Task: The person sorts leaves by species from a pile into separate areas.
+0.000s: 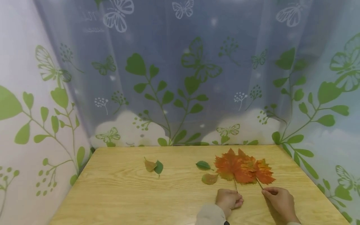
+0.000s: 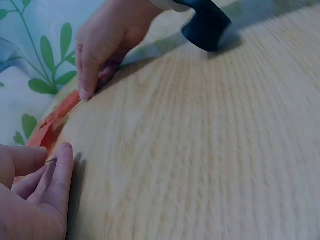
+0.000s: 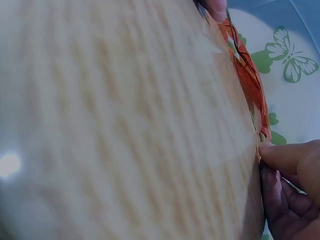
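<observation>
Several orange-red maple leaves (image 1: pixel 232 165) lie overlapping at the right of the table, their stems pointing toward the person. My left hand (image 1: pixel 228 200) pinches one thin stem between thumb and fingers just below the leaves. To its right, my right hand (image 1: pixel 281 200) pinches the stem of the rightmost maple leaf (image 1: pixel 264 172). In the left wrist view the left hand (image 2: pixel 37 195) is at the lower left, with the right hand (image 2: pixel 107 47) beyond it. The right wrist view shows the right hand (image 3: pixel 292 187) holding its stem close over the tabletop.
Left of the maple leaves lie a green leaf (image 1: pixel 203 165) and a brownish leaf (image 1: pixel 209 179). Farther left, a tan leaf (image 1: pixel 150 165) overlaps a dark green leaf (image 1: pixel 158 167). The wooden table (image 1: pixel 126 197) is bordered by printed curtains (image 1: pixel 168 78) at the back and sides.
</observation>
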A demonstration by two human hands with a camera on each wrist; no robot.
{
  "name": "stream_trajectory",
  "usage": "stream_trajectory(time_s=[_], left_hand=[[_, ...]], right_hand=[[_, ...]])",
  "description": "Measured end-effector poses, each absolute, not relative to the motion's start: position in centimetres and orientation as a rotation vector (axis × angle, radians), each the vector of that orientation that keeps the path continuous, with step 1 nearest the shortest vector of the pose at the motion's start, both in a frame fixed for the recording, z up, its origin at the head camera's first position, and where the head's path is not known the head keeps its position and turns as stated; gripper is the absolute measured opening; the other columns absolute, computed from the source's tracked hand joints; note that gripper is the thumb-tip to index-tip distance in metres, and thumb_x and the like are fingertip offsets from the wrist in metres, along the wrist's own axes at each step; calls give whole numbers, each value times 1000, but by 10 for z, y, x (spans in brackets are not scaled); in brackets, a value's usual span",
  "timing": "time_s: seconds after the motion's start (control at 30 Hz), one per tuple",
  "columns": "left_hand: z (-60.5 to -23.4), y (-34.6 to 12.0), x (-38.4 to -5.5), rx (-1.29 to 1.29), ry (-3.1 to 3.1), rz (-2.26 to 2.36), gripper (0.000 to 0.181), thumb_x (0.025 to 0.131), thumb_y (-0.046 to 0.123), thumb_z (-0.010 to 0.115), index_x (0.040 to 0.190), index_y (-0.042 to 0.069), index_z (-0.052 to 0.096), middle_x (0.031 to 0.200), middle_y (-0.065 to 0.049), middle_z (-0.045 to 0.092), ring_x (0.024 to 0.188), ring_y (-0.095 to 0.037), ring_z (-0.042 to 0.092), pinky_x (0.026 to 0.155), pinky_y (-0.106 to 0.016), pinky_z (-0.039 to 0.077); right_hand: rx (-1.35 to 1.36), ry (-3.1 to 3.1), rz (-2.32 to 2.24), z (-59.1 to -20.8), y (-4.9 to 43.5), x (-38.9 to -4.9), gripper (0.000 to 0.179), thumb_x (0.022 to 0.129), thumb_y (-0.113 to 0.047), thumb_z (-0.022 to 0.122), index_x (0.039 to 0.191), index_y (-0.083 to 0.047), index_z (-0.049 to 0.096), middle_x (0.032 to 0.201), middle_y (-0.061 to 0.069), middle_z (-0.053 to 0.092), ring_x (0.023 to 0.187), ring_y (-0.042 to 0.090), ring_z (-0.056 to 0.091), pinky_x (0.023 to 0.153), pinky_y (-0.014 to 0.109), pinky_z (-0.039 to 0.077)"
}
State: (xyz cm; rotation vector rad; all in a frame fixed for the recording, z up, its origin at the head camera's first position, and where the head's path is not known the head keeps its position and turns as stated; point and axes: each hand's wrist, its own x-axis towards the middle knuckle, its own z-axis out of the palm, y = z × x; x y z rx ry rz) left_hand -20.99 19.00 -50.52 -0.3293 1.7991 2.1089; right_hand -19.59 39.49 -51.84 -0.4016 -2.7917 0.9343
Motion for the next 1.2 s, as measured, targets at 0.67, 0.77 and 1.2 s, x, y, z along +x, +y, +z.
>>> stream_trajectory(time_s=[0.67,0.77,1.2], left_hand=[[-496,204,-205,-268,1842,2101,7,80,-6,68,74,-1,67,62,-8,68,56,-17,68,53,-24,56],[-489,208,-207,-264,1840,2079,7,81,-6,69,75,-2,67,62,-9,68,57,-20,69,53,-25,57],[-481,218,-195,-239,1907,1952,12,75,-8,74,67,0,69,58,-9,67,56,-20,69,54,-25,57]], right_hand=[[-432,-2774,974,-521,395,-197,36,87,-34,70,99,0,74,90,13,73,97,41,63,83,55,47],[-432,-2767,972,-520,395,-197,35,87,-33,70,98,1,74,91,14,73,97,41,63,83,55,47],[-418,-2753,959,-522,393,-197,29,87,-27,69,96,1,74,89,13,73,98,41,62,83,55,46]])
